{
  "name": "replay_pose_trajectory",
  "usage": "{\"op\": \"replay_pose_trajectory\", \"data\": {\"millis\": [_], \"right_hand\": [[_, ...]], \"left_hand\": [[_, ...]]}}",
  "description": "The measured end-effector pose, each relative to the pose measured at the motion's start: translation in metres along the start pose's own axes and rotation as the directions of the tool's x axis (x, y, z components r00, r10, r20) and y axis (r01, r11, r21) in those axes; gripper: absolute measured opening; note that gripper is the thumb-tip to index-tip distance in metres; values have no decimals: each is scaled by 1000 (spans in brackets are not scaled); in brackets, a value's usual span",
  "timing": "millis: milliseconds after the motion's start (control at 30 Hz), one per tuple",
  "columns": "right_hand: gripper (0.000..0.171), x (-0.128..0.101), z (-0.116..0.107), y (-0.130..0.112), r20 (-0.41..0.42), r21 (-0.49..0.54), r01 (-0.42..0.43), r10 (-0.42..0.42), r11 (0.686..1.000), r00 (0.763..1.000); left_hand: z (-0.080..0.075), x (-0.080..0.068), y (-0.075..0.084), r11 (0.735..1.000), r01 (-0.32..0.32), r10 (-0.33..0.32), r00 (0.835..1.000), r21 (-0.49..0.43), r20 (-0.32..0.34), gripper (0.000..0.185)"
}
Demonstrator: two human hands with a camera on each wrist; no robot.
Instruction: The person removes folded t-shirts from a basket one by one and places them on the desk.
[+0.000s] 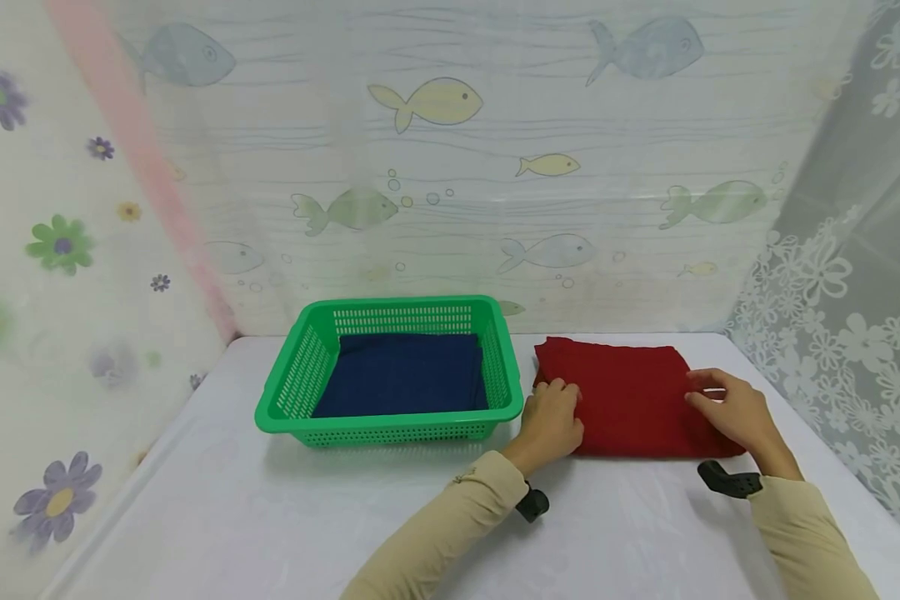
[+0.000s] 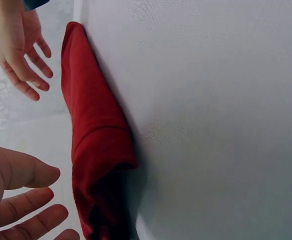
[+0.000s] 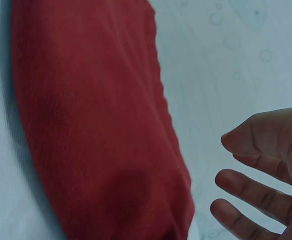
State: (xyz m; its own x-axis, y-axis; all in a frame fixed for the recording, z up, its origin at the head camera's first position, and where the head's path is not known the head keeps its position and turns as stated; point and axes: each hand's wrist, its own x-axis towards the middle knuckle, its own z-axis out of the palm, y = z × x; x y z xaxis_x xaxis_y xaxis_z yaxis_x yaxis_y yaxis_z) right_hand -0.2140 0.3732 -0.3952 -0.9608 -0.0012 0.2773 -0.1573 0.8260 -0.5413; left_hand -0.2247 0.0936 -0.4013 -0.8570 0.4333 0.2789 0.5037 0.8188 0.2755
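Note:
A folded red cloth (image 1: 630, 404) lies on the white table, to the right of a green basket. My left hand (image 1: 549, 423) hovers by the cloth's left edge, and in the left wrist view its thumb and fingers (image 2: 32, 214) are spread apart with nothing between them. Over the right edge is my right hand (image 1: 742, 412), its fingers loosely bent; the right wrist view shows the fingers (image 3: 255, 192) separated and holding nothing. Seen from the left wrist, the near-left end of the red cloth (image 2: 98, 115) has layered folds with a dark gap underneath.
The green plastic basket (image 1: 390, 422) stands left of the hands with a folded navy cloth (image 1: 408, 375) inside. Behind the table (image 1: 195, 517) hangs a fish-patterned curtain (image 1: 450, 183). Flower-patterned sheets (image 1: 60, 333) close in the sides. Each wrist carries a black strap device (image 1: 731, 482).

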Motion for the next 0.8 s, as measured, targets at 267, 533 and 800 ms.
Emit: {"op": "replay_pose_trajectory", "data": {"millis": [267,533,800], "right_hand": [[36,-4,-3,-16,-94,-5,31,-31,1000,995],[34,-12,-7,-32,-134,8,69,-67,998,989],[35,-12,-10,-53,-162,11,94,-91,996,983]], "left_hand": [[-10,-6,-1,998,-48,48,999,38,-6,21],[-19,-16,1,982,-187,188,982,41,-24,29],[-29,-20,5,962,-254,261,963,96,-70,35]]}}
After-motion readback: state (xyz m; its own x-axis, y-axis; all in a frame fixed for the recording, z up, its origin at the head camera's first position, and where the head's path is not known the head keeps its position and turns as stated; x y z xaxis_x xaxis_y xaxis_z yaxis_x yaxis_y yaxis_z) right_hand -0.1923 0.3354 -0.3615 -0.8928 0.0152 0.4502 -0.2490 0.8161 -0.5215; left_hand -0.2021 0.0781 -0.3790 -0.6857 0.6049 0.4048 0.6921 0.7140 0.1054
